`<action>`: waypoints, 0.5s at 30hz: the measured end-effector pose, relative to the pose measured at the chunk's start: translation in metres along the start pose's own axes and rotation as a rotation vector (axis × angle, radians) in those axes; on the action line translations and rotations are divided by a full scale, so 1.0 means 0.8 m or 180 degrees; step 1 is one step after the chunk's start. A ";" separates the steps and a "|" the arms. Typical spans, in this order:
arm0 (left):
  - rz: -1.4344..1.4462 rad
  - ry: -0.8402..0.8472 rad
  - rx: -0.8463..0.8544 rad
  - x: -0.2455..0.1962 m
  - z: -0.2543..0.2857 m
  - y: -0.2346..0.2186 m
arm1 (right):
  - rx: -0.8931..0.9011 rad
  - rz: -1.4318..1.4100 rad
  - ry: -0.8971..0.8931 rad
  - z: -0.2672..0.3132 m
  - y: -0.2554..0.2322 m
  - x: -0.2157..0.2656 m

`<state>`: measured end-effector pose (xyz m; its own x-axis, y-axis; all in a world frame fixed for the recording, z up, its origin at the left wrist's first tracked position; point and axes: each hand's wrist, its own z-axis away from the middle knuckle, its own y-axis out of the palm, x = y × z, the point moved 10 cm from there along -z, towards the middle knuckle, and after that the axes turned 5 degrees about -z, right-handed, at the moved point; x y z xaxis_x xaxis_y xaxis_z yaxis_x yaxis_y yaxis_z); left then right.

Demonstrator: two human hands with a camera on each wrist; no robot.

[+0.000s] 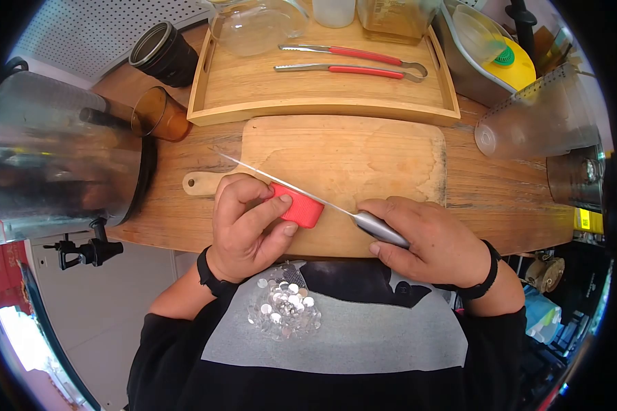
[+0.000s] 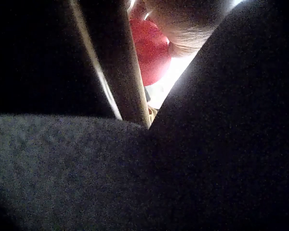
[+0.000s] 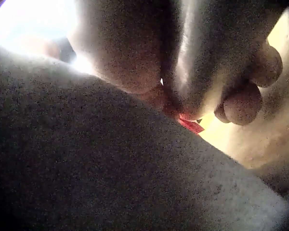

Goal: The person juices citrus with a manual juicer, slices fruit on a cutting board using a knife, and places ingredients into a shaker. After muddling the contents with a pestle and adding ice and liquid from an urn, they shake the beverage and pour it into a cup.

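My left hand holds a small red block with a finely ribbed surface, thumb and fingers around its left part. In the left wrist view the red block shows a rounded end beside a finger. My right hand grips the grey handle of a kitchen knife. The knife's long thin blade slants up to the left, along the far edge of the red block, its tip beyond my left hand. Both hands are over the near part of a wooden cutting board. In the right wrist view, cloth hides much of the right hand.
Behind the board stands a wooden tray with red-handled tongs and glass vessels. An amber glass, a black lens-shaped cup and a large shiny container stand left. Clear plastic cups stand right.
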<state>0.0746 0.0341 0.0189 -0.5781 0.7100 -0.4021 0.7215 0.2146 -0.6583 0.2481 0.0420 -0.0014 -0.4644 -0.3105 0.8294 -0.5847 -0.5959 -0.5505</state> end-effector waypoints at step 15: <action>0.0082 0.0050 -0.0019 0.000 -0.001 -0.001 | 0.0234 0.0519 0.0293 -0.007 0.009 -0.006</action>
<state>0.0744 0.0344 0.0199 -0.5534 0.7257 -0.4088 0.7383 0.2003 -0.6440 0.2424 0.0432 -0.0100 -0.6097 -0.3404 0.7158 -0.4482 -0.5968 -0.6656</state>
